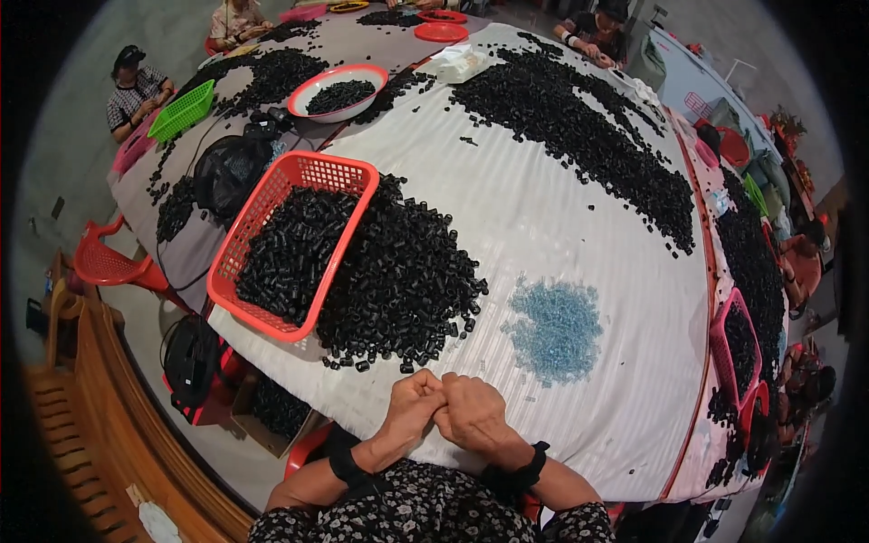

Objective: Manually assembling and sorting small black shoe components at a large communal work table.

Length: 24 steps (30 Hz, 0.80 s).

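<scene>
The left hand (413, 407) and the right hand (474, 416) are touching at the fingertips, both sets of fingers curling closed; one cannot tell whether they are gripping anything. A heap of short black tubular pieces (403, 281) is lying just beyond, against the red perforated plastic basket (328, 159), and small translucent pieces (555, 330) are resting to the right on the white table cover (634, 407). A slack pinch could be dropping any tiny part; a brushing right hand could be scattering the translucent pieces, since no tray is containing them
</scene>
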Tool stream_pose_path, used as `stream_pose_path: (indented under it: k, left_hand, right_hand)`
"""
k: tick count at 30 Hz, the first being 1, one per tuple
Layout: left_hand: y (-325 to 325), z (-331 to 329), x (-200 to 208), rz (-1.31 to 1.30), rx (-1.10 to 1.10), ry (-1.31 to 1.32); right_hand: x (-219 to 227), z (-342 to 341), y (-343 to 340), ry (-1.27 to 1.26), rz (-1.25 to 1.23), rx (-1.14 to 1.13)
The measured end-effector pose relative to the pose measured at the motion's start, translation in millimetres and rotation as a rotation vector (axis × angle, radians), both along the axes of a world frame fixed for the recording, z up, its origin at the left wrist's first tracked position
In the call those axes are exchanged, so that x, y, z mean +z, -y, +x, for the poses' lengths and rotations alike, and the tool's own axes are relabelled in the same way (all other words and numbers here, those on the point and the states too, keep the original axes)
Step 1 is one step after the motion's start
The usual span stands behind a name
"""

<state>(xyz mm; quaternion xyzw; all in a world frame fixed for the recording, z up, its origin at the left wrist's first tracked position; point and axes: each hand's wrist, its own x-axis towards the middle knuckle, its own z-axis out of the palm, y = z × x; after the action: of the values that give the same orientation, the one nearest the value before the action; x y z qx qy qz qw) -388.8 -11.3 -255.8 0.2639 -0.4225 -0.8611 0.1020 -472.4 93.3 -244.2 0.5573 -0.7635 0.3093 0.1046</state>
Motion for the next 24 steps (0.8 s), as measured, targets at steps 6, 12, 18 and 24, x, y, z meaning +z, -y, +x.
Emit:
stream_pose_path:
  k: [6, 12, 18, 24]
  left_hand:
    - [-2, -2, 6, -0.036, 0.051, 0.075]
    - [6, -1, 2, 0.004, -0.009, -0.012]
    - [8, -1, 7, 0.125, -0.004, -0.101]
    - [8, 1, 8, 0.132, -0.003, -0.153]
  right_hand:
    - [1, 3, 4, 0.015, 0.061, -0.007]
    - [0, 1, 8, 0.031, 0.029, -0.01]
    - [7, -3, 11, 0.046, -0.195, -0.063]
    - [9, 1, 8, 0.082, -0.155, -0.076]
